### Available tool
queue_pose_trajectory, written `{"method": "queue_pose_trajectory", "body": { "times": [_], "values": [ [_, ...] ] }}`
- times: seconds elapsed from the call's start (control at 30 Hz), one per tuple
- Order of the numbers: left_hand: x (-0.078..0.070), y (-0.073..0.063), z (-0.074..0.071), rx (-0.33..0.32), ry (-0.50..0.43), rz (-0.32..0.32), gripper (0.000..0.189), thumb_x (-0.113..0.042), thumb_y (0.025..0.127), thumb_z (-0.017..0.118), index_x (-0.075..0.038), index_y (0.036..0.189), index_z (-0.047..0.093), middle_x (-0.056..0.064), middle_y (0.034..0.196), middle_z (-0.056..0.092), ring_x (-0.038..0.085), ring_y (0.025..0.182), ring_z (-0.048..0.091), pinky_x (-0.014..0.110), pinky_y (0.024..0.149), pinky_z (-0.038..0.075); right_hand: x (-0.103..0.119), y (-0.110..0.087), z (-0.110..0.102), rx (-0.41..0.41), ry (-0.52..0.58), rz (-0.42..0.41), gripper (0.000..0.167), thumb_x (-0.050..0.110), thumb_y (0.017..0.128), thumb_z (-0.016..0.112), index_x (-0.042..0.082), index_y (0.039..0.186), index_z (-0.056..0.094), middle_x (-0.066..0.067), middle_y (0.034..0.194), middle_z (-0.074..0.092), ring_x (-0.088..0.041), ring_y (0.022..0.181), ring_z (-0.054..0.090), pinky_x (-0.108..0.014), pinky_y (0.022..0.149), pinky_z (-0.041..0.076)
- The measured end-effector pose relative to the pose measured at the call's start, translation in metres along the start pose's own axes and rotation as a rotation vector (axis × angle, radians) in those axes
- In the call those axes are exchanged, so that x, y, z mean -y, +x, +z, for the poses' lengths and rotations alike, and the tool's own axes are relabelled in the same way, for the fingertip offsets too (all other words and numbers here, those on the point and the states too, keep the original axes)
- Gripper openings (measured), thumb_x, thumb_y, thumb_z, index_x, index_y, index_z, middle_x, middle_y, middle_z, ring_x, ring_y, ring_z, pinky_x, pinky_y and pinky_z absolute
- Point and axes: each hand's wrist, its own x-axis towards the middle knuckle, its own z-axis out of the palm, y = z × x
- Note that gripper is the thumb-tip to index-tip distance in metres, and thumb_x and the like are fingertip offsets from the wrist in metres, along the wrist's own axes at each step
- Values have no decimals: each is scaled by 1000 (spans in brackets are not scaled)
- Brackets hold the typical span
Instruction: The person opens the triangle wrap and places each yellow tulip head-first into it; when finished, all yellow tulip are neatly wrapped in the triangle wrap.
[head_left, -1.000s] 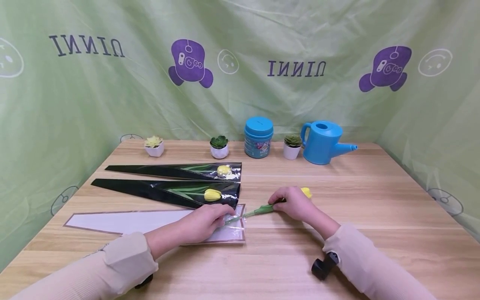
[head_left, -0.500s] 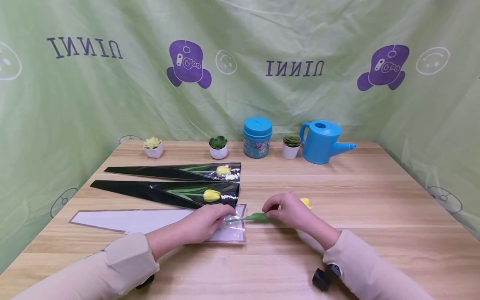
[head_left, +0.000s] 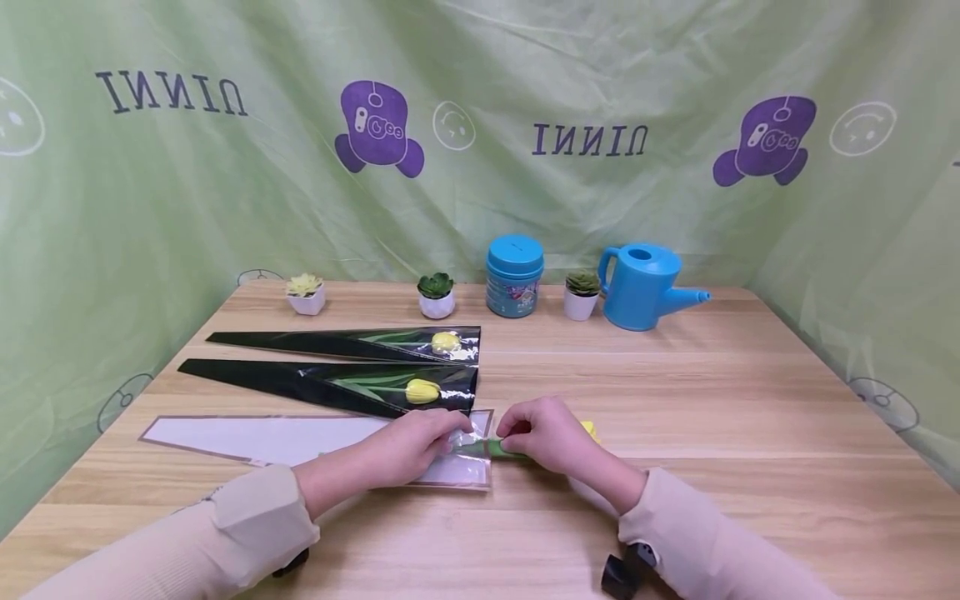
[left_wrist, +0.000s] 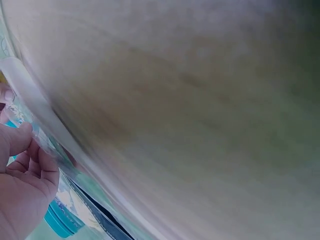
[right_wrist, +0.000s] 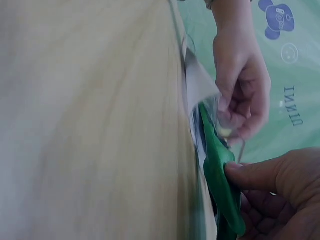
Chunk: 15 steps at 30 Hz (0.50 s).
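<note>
My left hand (head_left: pixel 408 446) pinches the clear film near the wide end of a white, brown-edged flower sleeve (head_left: pixel 262 436), which lies flat with its narrow end to the left. From the right, my right hand (head_left: pixel 547 435) pinches a yellow artificial tulip by its green leaf (right_wrist: pixel 220 170) and stem. The stem end and part of the leaf are inside the sleeve's mouth. Most of the yellow bloom (head_left: pixel 590 429) is hidden behind the right hand. In the left wrist view, the left fingers (left_wrist: pixel 45 165) are curled at the film.
Two black sleeves, each with a yellow tulip, lie behind: a nearer one (head_left: pixel 315 386) and a farther one (head_left: pixel 300 340). Along the back stand potted succulents (head_left: pixel 437 296), a blue-lidded jar (head_left: pixel 514 277) and a blue watering can (head_left: pixel 637 287). A green curtain (head_left: pixel 480 192) hangs behind the table.
My right hand has moved left and slightly toward me, sliding the tulip's stem and leaf farther into the sleeve. The left hand has stayed in place at the sleeve's mouth.
</note>
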Motion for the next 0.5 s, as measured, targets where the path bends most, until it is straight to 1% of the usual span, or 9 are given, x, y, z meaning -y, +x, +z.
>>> {"method": "queue_pose_trajectory", "body": {
  "times": [0.1, 0.3, 0.37, 0.5],
  "values": [
    [0, 0, 0, -5, 6, 9, 26, -4, 91, 54, -14, 115, 57, -1, 100, 60, 11, 86, 51, 31, 80, 46, 3, 2, 6, -2, 21, 8, 7, 2, 77, 72, 9, 77, 70, 4, 70, 62, -7, 66, 52, -20, 61, 44],
    [1, 0, 0, -29, 9, 30, 27, -2, 90, 54, -11, 116, 57, 1, 104, 61, 12, 88, 52, 32, 82, 46, 7, 6, 15, -28, 55, -16, 10, -1, 74, 72, 8, 72, 68, 4, 66, 62, -6, 64, 52, -19, 60, 44],
    [1, 0, 1, -27, 5, 30, 27, -2, 90, 54, -11, 116, 57, 1, 106, 61, 12, 90, 53, 32, 84, 46, 9, 7, 16, -36, 60, -19, 11, -1, 73, 72, 8, 71, 68, 4, 66, 62, -5, 63, 52, -19, 59, 44],
    [2, 0, 0, -27, 4, 31, 27, -2, 91, 54, -10, 116, 57, 2, 107, 61, 12, 90, 53, 32, 84, 46, 11, 7, 15, -14, 66, 11, 8, 1, 75, 72, 8, 74, 68, 4, 68, 62, -6, 65, 52, -19, 61, 44]
  ]
}}
